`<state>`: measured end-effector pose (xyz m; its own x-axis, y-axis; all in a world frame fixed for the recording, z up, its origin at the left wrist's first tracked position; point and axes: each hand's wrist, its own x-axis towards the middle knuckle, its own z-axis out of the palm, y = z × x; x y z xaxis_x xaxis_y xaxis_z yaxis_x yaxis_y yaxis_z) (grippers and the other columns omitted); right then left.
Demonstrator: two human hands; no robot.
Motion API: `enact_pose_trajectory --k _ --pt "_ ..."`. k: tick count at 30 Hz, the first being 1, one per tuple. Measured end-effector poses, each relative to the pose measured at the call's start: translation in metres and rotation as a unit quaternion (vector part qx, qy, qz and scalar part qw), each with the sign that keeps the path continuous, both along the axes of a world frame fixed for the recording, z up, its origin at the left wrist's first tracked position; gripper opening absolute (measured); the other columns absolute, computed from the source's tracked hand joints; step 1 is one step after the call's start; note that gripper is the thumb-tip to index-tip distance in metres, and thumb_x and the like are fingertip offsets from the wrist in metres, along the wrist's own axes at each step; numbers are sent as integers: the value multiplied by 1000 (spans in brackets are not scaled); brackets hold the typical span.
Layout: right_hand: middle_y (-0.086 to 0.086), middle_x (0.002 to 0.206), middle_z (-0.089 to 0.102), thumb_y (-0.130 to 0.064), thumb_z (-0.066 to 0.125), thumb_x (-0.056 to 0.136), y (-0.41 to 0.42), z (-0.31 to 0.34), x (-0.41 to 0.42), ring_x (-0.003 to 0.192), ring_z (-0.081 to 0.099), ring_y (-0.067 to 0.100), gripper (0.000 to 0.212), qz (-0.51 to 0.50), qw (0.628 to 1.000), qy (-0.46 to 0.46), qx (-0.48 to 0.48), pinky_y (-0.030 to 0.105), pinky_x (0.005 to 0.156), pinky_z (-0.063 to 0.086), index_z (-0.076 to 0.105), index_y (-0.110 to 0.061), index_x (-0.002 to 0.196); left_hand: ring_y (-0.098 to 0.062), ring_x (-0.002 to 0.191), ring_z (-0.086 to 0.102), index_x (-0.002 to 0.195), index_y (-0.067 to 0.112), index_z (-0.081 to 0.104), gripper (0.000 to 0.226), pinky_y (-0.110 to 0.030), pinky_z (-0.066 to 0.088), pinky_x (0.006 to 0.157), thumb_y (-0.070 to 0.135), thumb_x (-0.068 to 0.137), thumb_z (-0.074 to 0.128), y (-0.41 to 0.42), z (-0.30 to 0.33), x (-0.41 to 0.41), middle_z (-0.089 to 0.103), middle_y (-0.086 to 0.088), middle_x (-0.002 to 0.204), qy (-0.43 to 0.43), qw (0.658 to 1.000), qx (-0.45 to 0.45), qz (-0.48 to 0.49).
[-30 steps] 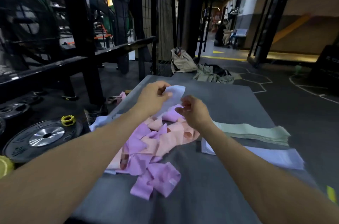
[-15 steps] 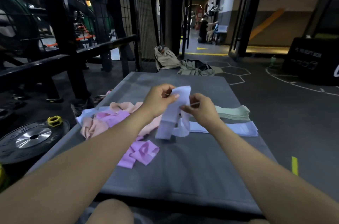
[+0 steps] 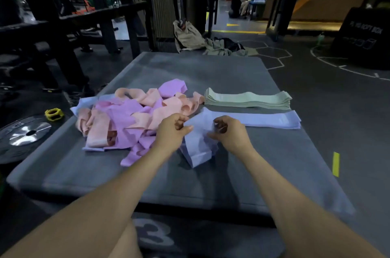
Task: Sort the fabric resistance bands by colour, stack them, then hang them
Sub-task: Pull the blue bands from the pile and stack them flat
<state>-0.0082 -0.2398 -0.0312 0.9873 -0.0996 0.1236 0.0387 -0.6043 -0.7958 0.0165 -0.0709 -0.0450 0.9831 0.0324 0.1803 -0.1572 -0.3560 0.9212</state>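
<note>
Both hands were over the grey mat (image 3: 211, 173), each pinching the same pale blue band (image 3: 198, 141). Left hand (image 3: 172, 131) had thumb & curled fingers clamped on the band's upper left edge; right hand (image 3: 230, 131) gripped it w/ curled fingers on the other side, so the band hung folded between them, lower end touching the mat near its middle. Just beyond the right hand, on the mat, lay a flat stack of pale blue bands (image 3: 270, 119), running out toward the mat's right edge. Behind that, further up the mat, sat a neat stack of pale green bands (image 3: 247, 99), apart from the blue stack. On the mat's left half was an unsorted heap of pink, purple & a few blue bands (image 3: 130, 116), touching the left hand's side. Off the mat's left edge, on the floor: a weight plate (image 3: 23, 137) w/ a yellow collar (image 3: 53, 114) beside it. Beyond the mat's far end, a beige bag (image 3: 187, 36) & dark clothes lay on the floor.
</note>
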Motion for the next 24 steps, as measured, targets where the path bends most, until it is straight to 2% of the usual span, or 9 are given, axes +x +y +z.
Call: enact_pose_trajectory --k 3,8,11,13,15,18,20,22,24 --pt "-1 84 60 -26 82 70 -4 3 0 75 52 15 36 18 999 13 -37 20 68 38 64 -10 97 -10 63 48 95 3 62 18 -22 42 66 -1 79 69 3 -10 1 55 4 70 13 1000 -16 17" --pt "-3 83 58 -18 79 72 -3 14 -11 68 51 12 19 131 987 19 -97 18 64 40 67 -12 86 -20 73 54 89 12 60 17 -35 48 75 3 78 71 7 -13 9 60 -6 79 40 997 -49 37" --pt "-7 80 55 -17 81 71 -1 16 -17 65 48 4 24 180 977 38 -103 13 64 41 69 -10 91 -23 74 57 93 6 62 17 -40 52 77 3 78 71 7 -13 10 64 -13 87 50 995 -69 48" --pt "-6 83 55 -17 80 71 3 12 -18 71 49 7 24 213 966 43 -137 12 65 40 70 -11 92 -26 75 62 97 1 62 19 -42 54 79 3 79 71 7 -12 10 67 -17 93 63 994 -78 50" --pt "-2 87 56 -13 76 75 6 8 -16 76 52 12 16 230 956 35 -177 18 70 41 71 -10 91 -27 75 64 100 -1 62 22 -42 55 79 5 80 70 5 -10 10 68 -17 96 72 994 -74 48" --pt "-5 74 58 -8 71 80 4 11 -14 70 51 13 4 190 974 -4 -125 22 70 42 67 -9 81 -22 69 59 93 1 62 13 -37 53 75 10 84 67 3 -7 8 66 -10 84 37 997 -43 53" --pt "-7 70 58 -9 69 82 2 18 -12 65 50 10 9 139 988 -38 -56 17 66 42 63 -15 77 -19 70 56 87 5 62 10 -30 48 68 15 88 61 3 -2 9 63 -5 78 -6 997 -29 69" --pt "-5 71 59 -7 64 84 2 29 -10 63 49 8 14 98 992 -73 -5 9 62 39 59 -18 76 -20 79 59 94 4 62 17 -24 46 66 20 92 56 4 9 9 65 -7 88 -48 997 -26 61" --pt "-3 72 59 -4 61 86 4 38 -9 65 49 8 19 87 990 -110 23 14 63 40 58 -20 75 -8 86 60 102 5 62 21 -13 45 71 21 95 51 0 24 2 65 -2 97 -79 996 -38 1"
